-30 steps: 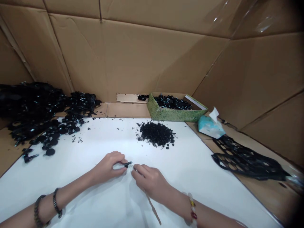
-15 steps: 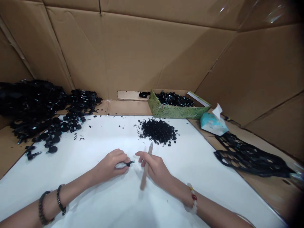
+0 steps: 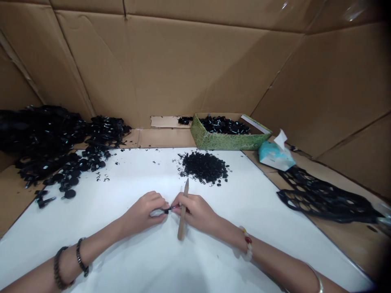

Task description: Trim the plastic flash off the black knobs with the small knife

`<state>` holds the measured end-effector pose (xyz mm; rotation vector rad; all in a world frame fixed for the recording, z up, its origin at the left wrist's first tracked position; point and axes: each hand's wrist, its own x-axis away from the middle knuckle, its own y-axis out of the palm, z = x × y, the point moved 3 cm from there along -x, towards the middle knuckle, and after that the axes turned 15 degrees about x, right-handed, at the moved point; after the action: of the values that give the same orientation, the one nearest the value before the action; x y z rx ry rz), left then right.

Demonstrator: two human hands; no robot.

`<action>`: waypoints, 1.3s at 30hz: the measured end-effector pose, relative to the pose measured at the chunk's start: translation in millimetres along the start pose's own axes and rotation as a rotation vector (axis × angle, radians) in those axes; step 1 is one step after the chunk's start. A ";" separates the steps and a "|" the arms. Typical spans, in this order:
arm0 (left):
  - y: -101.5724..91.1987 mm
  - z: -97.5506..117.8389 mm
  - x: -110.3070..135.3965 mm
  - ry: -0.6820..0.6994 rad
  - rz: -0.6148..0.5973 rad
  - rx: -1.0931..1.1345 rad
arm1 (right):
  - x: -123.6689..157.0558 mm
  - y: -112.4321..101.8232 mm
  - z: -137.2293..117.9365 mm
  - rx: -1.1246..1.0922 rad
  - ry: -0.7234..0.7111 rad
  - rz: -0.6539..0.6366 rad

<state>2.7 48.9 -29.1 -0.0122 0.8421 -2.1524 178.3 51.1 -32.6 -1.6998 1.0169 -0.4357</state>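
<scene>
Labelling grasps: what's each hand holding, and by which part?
Left hand: small black part, by one end. Right hand: pointed tool, around mid-length; fingertips at the part's other end.

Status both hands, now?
Left hand: closed, pinching a small black part.
Right hand: closed, holding a brown pointed tool; at the part's end, whether gripping it can't be told.

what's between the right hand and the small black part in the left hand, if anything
Nothing visible: the right hand is at the exposed tip of the black part; the brown tool lies across that hand.
</scene>
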 end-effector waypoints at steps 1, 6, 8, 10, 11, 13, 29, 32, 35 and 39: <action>0.0 0.5 -0.2 0.004 -0.005 -0.009 | -0.6 -0.9 0.1 -0.015 0.011 -0.011; 1.2 1.7 0.6 0.077 -0.019 -0.057 | -1.6 -3.2 -1.2 -0.083 0.114 -0.044; 2.4 2.4 3.0 0.153 -0.024 -0.054 | -1.2 -1.8 -0.4 -0.169 0.180 -0.086; 3.0 3.7 6.1 0.225 -0.015 -0.039 | -0.3 0.6 1.2 -0.336 0.239 -0.122; 2.9 4.9 7.5 0.252 0.004 -0.028 | 0.2 1.8 2.0 -0.444 0.261 -0.129; 2.4 8.5 9.3 0.265 0.078 0.011 | 1.0 2.8 2.3 -0.657 0.295 -0.109; 34.5 13.9 11.3 -0.474 0.340 0.949 | -0.4 -42.6 40.2 -0.551 0.391 0.564; 31.5 12.9 11.1 -0.492 0.350 0.997 | 2.8 -63.9 69.1 -0.063 0.497 0.627; 29.9 9.2 11.1 -0.531 0.384 1.017 | 7.5 -74.0 80.2 0.164 0.569 0.614; 27.9 6.3 10.3 -0.561 0.425 1.036 | 9.2 -64.0 50.9 0.223 0.276 0.564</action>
<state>16.6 25.5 -42.8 0.0795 -0.5783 -1.7964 246.1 79.2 4.6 -1.1084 1.5275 -0.3966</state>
